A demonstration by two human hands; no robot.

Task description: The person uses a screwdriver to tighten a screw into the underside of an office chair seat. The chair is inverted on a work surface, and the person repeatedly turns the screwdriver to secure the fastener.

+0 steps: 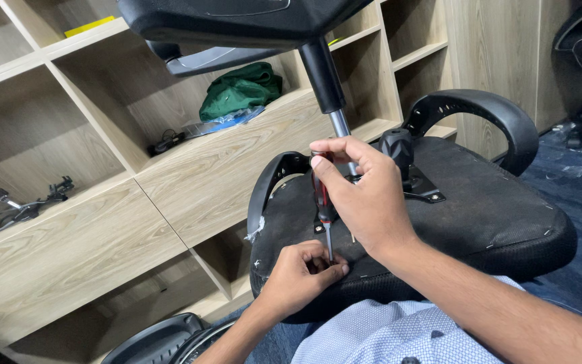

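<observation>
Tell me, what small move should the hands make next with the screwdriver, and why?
Probably turn the screwdriver with the right hand. It stands upright, its tip down on the underside of the upturned chair seat, and the left hand pinches around the tip with its fingers, seemingly steadying it. Whether the tip sits on a screw is hidden.

Matt cloth, glossy plastic, bright metal, pale wood grain.

The upturned chair seat wears matt black fabric, stapled at its edge; its armrests are smooth semi-gloss plastic. The screwdriver has a glossy red-and-black plastic handle and metal shaft. The shelf unit shows matt wood-grain laminate.
</observation>
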